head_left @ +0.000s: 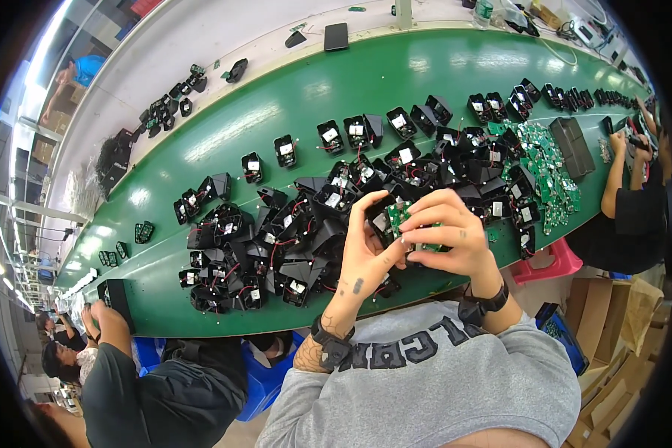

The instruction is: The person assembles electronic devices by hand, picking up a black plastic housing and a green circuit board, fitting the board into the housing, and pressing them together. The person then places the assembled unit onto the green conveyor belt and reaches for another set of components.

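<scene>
Both hands meet in front of me, over the near edge of the green bench. My left hand (pixel 367 250) is closed around a black plastic housing (pixel 380 218), mostly hidden by the fingers. With bent fingers, my right hand (pixel 452 233) grips a green circuit board (pixel 398 213) at the opening of that housing. Part of the board shows between the hands; how far it sits inside I cannot tell. Behind and left of the hands lies a heap of black housings (pixel 295 224) with red wires and white labels. Loose green circuit boards (pixel 549 175) are piled to the right.
The long green bench (pixel 224 134) carries a row of separate housings (pixel 284 150) along its middle. A dark tray (pixel 573 147) lies beyond the boards. Co-workers sit left (pixel 164 388) and right (pixel 616 216). Cardboard boxes (pixel 608 321) and a pink stool (pixel 549 263) stand at right.
</scene>
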Demonstrator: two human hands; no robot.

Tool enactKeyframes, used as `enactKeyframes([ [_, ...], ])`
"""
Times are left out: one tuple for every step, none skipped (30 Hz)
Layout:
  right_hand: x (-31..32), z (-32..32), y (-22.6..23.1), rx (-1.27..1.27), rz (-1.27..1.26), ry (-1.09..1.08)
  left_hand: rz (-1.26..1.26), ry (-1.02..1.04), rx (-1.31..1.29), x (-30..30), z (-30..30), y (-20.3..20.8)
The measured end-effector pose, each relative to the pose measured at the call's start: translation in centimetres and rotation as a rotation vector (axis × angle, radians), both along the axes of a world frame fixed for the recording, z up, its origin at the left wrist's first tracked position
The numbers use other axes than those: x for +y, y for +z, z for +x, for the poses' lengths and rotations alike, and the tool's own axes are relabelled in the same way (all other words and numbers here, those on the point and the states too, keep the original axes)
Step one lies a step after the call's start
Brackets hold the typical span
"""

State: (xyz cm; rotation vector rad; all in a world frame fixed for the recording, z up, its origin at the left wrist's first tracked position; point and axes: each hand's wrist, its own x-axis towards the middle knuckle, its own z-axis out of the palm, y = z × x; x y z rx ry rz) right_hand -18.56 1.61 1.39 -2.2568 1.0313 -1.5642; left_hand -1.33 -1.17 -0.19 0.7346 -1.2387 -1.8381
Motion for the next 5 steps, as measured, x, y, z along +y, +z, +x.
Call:
enactKeyframes([
  [0.0,0.2,-0.2,0.04,-0.009,0.0,0.002,0.006,0.0,-0.1,0.1,-0.1],
  [-0.1,0.4,-1.0,0.035,-0.026,-0.016,-0.015,0.004,-0.021,-0.1,0.1,0.0],
  [0.0,0.6,-1.6,0.036,-0.023,-0.018,-0.032,0.002,-0.041,0.0,0.0,0.0],
  [0.2,0.8,-2.1,-0.078,0.039,-0.062,-0.031,0.006,-0.051,0.1,0.0,0.1],
  [0.2,1.0,-2.5,-0.191,0.096,-0.104,-0.033,0.006,-0.05,-0.1,0.0,0.1],
])
